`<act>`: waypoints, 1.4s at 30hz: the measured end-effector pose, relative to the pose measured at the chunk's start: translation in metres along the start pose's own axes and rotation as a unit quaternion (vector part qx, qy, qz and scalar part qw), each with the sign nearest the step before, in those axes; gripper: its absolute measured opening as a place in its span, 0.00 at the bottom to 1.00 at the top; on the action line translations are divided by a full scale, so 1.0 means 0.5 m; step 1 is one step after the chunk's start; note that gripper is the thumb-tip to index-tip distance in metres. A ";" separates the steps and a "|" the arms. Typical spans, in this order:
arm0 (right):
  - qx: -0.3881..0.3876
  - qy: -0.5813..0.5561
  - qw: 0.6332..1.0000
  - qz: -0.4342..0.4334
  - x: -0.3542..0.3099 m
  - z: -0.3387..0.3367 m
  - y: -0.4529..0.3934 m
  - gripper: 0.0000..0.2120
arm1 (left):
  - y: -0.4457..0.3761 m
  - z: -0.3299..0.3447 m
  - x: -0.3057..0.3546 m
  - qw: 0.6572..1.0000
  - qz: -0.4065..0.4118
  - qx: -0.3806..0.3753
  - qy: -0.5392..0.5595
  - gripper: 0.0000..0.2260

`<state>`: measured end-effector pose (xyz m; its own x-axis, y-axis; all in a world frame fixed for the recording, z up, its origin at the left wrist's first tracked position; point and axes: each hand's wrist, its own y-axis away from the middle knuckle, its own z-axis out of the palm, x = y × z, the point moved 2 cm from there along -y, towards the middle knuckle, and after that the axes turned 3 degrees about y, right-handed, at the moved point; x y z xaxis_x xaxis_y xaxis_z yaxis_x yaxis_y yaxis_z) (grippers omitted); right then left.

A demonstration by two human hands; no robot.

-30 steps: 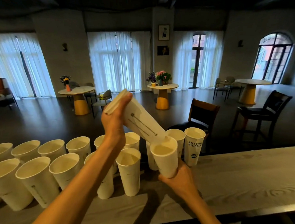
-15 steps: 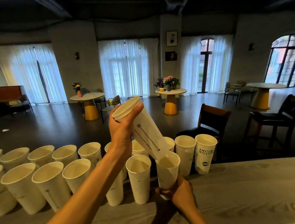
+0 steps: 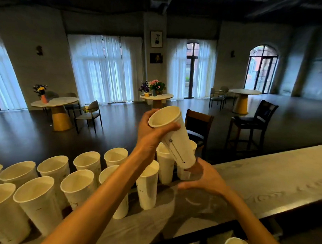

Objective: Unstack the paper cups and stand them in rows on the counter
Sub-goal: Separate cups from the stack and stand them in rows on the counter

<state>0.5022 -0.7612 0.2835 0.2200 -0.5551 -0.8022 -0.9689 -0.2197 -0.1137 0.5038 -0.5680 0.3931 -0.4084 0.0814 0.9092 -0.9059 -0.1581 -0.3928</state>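
A dim hall fills the top of the frame, with curtained windows, round tables with flowers and dark chairs, and a pale wood-grain counter (image 3: pixel 269 181) crosses the lower right.

In the head view, two rows of paper cups (image 3: pixel 54 183) stand upright along the counter from the lower left towards the centre. The left hand (image 3: pixel 151 133), at centre frame, grips the cup stack (image 3: pixel 173 138) just under its rim, thumb across the front, and the stack tilts with its mouth up and left and its base down and right. The right hand (image 3: pixel 205 175), just below that base, has its fingers loosely curled near the bottom cup; whether it actually pinches the cup, I cannot tell, as the fingertips are hidden. One more cup rim (image 3: pixel 235 243) shows at the bottom edge.

To do this step well, the lower fingers should probably take only the outermost cup near its base, twist slightly to break the fit, then pull along the stack's axis and set the cup upright at the right end of the near row.
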 end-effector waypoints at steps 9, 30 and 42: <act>0.042 0.032 0.997 -0.055 0.002 -0.097 0.042 0.33 | 0.037 0.090 -0.027 0.955 0.103 -0.125 -0.248 0.27; 0.169 -0.077 0.974 0.128 0.260 -0.008 -0.023 0.38 | 0.003 0.013 -0.017 0.882 0.070 -0.138 -0.445 0.22; 0.101 -0.086 0.986 0.103 0.267 0.054 -0.054 0.35 | 0.044 0.040 -0.159 0.699 0.069 -0.236 -0.672 0.37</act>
<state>0.5549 -0.8077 0.1637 0.0097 -0.4239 -0.9057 -0.9976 0.0584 -0.0381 0.5186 -0.5978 0.3147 -0.3098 -0.9498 0.0429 -0.9334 0.2952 -0.2040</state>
